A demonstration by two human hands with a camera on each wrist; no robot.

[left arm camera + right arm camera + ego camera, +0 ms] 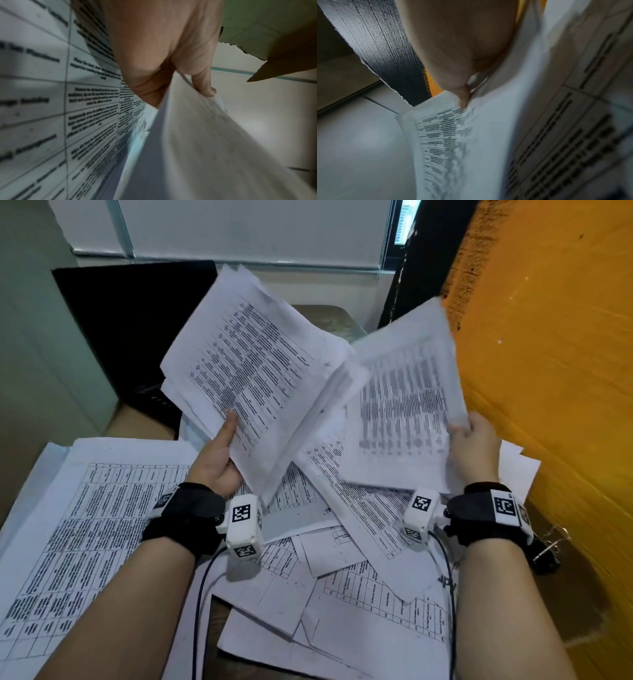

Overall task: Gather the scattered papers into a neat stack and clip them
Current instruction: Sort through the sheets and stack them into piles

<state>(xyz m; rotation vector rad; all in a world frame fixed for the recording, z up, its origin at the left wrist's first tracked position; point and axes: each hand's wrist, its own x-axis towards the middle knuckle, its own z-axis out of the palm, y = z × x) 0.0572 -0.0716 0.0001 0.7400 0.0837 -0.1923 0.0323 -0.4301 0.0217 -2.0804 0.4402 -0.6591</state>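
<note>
Hands: left [219, 460] grips a sheaf [250, 361], right [476, 446] seemingly pinches a sheet [404, 412].

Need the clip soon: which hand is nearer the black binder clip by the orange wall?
Right. The binder clip lies just beside the right wrist, below the right hand; the left hand is far across the loose papers.

The right hand [458, 44] fills the top of the view, its fingers [464, 97] pinching a blurred white printed sheet of paper [453, 142] covered in dark table rows. Behind the hand stands a black textured panel [385, 44] with a torn edge, beside an orange strip [429, 83].
</note>
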